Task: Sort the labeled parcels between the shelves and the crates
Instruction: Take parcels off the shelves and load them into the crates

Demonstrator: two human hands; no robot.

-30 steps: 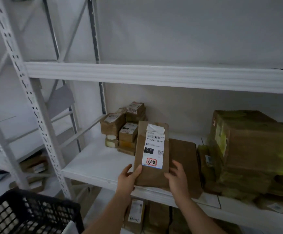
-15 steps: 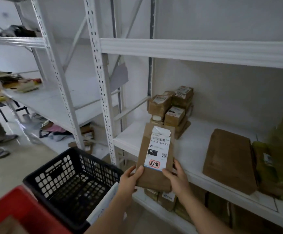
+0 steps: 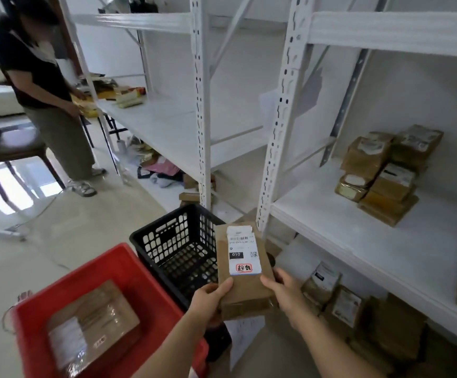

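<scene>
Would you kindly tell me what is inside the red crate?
One brown parcel wrapped in clear film, white label up, lies in the red crate. Anything beneath it is covered.

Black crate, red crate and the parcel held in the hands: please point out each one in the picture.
black crate (image 3: 167,242), head view, on its perforated left wall.
red crate (image 3: 107,261), head view, on its far rim.
labeled brown parcel (image 3: 245,289), head view, on the bare cardboard below its white label.

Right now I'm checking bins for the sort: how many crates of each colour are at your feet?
Red crate: 1
Black crate: 1
Total: 2
</scene>
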